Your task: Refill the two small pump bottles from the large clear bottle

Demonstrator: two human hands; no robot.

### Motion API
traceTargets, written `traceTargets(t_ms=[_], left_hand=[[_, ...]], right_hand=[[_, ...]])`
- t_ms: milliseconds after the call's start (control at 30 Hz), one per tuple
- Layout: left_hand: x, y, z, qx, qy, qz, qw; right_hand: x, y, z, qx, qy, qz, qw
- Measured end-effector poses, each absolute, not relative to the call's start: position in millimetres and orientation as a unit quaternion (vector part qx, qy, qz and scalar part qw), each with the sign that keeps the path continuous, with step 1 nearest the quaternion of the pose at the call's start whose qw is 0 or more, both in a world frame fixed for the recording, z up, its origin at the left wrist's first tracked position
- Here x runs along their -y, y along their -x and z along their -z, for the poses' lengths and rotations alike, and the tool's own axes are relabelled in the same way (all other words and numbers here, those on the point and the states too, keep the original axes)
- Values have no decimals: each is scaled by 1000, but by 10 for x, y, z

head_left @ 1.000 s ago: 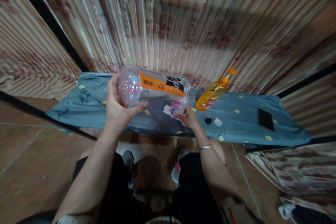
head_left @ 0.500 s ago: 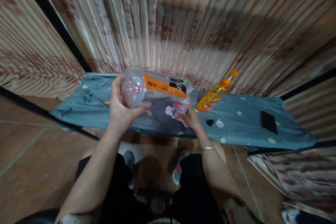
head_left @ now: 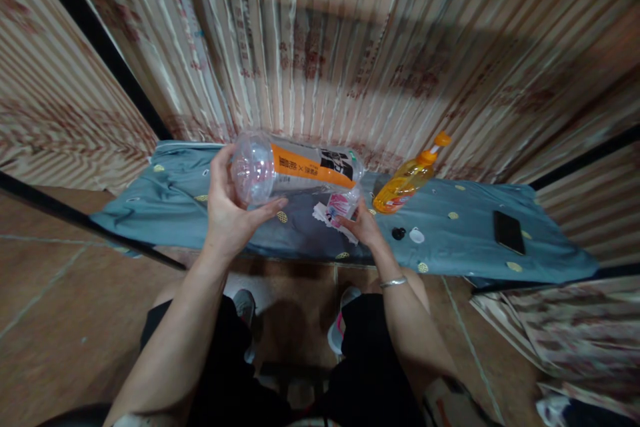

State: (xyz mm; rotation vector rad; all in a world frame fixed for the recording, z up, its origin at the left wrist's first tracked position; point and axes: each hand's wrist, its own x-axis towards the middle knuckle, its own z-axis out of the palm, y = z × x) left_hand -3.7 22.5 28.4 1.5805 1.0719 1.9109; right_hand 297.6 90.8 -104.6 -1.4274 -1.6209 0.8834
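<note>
A large clear plastic bottle (head_left: 300, 167) with an orange, grey and black label lies sideways in the air between my hands. My left hand (head_left: 227, 203) is wrapped around its base at the left. At the neck end, my right hand (head_left: 364, 221) grips the bottle, its fingers partly hidden. Below the bottle, close to my right fingers, is a pink and white packet or wrapper (head_left: 336, 210); whether my fingers touch it, I cannot tell. To the right stands a yellow dish soap bottle (head_left: 403, 183) with an orange top.
A teal cloth (head_left: 460, 247) with yellow motifs covers the narrow bench. On it lie a black cap-like piece (head_left: 399, 233), a round white piece (head_left: 417, 235) and a dark phone (head_left: 509, 232). Black poles (head_left: 95, 33) and a striped curtain (head_left: 325, 47) enclose the bench.
Both hands hold the bottle almost as before. The whole view has shifted very slightly; nothing was taken up or let go.
</note>
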Motion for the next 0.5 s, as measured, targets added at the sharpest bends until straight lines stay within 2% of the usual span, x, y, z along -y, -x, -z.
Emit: traceTargets(t_ms=[500], left_hand=[[-225, 37, -275, -397, -564, -691, 216]], right_hand=[[-939, -3011, 1131, 657, 574, -312, 378]])
